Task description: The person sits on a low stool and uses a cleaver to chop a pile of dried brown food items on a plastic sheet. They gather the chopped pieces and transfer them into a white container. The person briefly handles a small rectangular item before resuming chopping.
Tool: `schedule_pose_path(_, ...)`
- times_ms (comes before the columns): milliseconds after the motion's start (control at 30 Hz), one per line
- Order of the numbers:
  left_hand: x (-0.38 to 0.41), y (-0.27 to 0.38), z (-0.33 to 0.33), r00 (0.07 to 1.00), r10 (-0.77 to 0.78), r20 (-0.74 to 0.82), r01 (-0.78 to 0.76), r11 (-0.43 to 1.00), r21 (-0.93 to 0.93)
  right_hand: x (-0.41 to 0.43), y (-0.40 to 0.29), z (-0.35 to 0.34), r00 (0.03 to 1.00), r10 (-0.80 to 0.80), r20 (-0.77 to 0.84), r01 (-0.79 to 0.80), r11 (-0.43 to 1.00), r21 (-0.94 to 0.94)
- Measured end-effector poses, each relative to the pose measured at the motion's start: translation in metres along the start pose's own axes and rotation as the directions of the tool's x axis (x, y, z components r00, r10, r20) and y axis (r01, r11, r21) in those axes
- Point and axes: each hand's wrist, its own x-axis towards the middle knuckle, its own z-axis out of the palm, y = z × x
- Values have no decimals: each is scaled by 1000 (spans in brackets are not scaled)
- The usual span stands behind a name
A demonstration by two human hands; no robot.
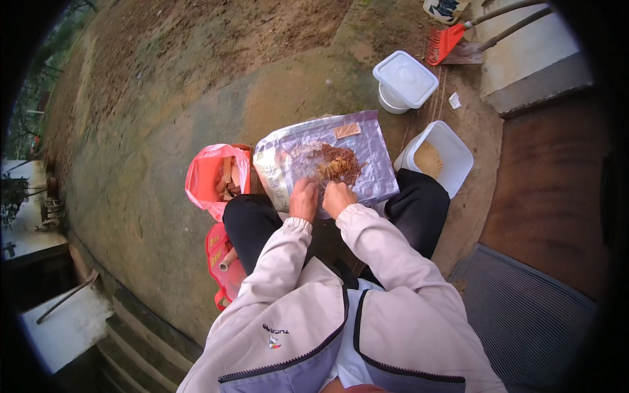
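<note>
A silvery plastic sheet [376, 147] lies across the front of my knees, its left part printed. On it rests a heap of reddish-brown shredded material [348, 159], with yellowish strands on its near side. An orange-brown packet [347, 130] lies beyond the heap. My left hand [304, 196] is at the sheet's near side, fingers bent downward. Just to its right, my right hand [339, 198] has its fingers curled in beside the heap's near edge. The fingertips of both hands are hidden, so what they pinch cannot be told.
A pink-lined bucket [196, 172] with brown pieces stands at left, above a red bag [221, 260]. At right are an open white tub [454, 162] with tan grains and a lidded white bucket [406, 78]. A red rake [444, 43] leans near the wall.
</note>
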Motion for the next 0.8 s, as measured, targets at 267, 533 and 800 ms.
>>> schedule_pose_path(267, -2, -6, -2, 1000, 13, 8, -13, 999, 51, 3, -19, -11, 996, 44, 77, -45, 999, 13)
schedule_pose_path(533, -3, -14, 3, 999, 40, -20, -40, 999, -13, 1, -22, -15, 990, 83, 110, -88, 996, 34)
schedule_pose_path(800, -1, -16, 1, 999, -34, 14, 34, 998, 47, 1, -23, -19, 979, 127, 159, -123, 992, -31)
